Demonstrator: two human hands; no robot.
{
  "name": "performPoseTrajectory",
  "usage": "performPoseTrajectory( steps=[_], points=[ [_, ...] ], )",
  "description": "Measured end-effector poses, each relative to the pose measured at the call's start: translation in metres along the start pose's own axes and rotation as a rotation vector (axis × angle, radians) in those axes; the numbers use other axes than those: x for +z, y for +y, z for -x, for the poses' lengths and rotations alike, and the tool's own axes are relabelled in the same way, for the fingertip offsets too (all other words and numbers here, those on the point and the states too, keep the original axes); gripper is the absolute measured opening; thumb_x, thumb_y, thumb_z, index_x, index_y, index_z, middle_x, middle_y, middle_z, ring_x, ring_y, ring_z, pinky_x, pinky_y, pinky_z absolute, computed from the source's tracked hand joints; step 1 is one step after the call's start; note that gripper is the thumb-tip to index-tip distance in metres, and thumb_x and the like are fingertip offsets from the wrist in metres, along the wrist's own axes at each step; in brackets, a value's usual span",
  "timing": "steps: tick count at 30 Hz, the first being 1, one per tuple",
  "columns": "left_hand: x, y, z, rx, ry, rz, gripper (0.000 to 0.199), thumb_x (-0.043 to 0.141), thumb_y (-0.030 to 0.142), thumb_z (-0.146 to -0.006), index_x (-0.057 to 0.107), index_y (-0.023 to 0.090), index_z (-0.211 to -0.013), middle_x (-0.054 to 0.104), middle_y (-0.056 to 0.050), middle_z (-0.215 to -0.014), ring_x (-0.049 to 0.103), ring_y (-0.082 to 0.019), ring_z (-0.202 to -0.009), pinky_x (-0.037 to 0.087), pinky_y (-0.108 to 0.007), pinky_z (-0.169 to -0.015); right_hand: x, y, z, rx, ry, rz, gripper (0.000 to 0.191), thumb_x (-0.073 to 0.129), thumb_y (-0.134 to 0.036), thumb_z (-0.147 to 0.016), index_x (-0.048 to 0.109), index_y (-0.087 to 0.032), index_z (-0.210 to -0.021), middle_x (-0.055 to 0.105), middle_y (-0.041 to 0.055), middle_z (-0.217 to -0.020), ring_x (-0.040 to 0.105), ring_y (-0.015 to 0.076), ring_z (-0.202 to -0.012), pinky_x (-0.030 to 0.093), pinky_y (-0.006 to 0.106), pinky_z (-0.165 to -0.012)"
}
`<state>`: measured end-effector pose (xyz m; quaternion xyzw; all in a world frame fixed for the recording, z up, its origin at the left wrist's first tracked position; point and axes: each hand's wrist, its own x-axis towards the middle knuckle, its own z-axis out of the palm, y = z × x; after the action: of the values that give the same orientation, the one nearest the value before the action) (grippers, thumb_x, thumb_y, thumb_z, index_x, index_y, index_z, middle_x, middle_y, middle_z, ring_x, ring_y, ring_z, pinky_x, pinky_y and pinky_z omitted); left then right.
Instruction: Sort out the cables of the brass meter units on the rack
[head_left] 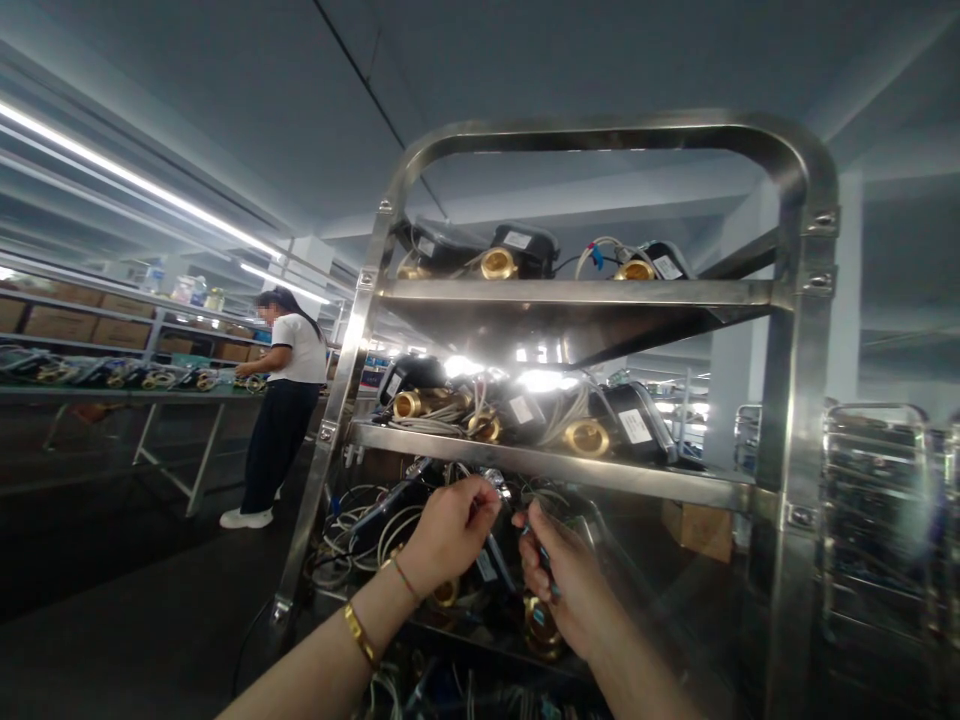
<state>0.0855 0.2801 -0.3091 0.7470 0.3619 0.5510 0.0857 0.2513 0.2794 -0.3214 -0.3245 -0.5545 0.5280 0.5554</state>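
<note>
A steel trolley rack [577,292] stands close in front of me, its shelves loaded with black meter units with brass fittings [586,436] and white cables. My left hand [450,532] reaches under the second shelf and pinches a thin wire beside a small metal connector [495,483]. My right hand [566,585] is closed around a small blue-tipped part [546,560] just to the right, the two hands almost touching. More units and coiled cables [352,530] lie on the shelf behind the hands. A gold bracelet sits on my left wrist.
A person in a white shirt [283,400] stands at a long workbench [112,392] on the left, which holds more units. Cardboard boxes fill racks behind it. Another steel trolley [874,500] stands at the right. Dark floor lies at lower left.
</note>
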Motion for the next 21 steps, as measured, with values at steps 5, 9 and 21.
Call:
performPoseTrajectory(
  steps=[5,9,21],
  points=[
    [0.005,0.010,-0.016,0.079,-0.171,0.011,0.011,0.046,0.018,-0.083,0.056,0.020,-0.078,0.064,0.000,-0.075,0.057,-0.014,-0.070,0.042,-0.025,-0.068,0.000,-0.003,0.004,-0.012,-0.088,0.163,0.055,0.053,-0.071,-0.079,0.053,-0.016,-0.085,0.040,-0.0076,-0.051,0.026,0.0024,-0.038,0.011,0.019,-0.038],
    [0.010,0.010,-0.012,0.094,-0.112,0.012,0.011,0.043,0.016,-0.085,0.051,0.021,-0.079,0.064,0.001,-0.072,0.058,-0.014,-0.069,0.042,-0.025,-0.068,0.003,-0.008,0.008,-0.003,-0.086,0.144,0.056,0.053,-0.072,-0.079,0.052,-0.016,-0.085,0.039,-0.0076,-0.050,0.026,0.0027,-0.038,0.011,0.019,-0.039],
    [0.028,0.011,0.001,-0.018,0.228,0.012,0.012,0.041,0.023,-0.091,0.050,0.020,-0.086,0.060,-0.002,-0.077,0.058,-0.016,-0.072,0.040,-0.027,-0.069,0.004,0.002,0.008,0.015,-0.030,-0.079,0.064,0.083,-0.053,-0.059,0.054,-0.016,-0.103,0.038,-0.0108,-0.047,0.024,0.0017,-0.038,0.010,0.019,-0.039]
  ],
)
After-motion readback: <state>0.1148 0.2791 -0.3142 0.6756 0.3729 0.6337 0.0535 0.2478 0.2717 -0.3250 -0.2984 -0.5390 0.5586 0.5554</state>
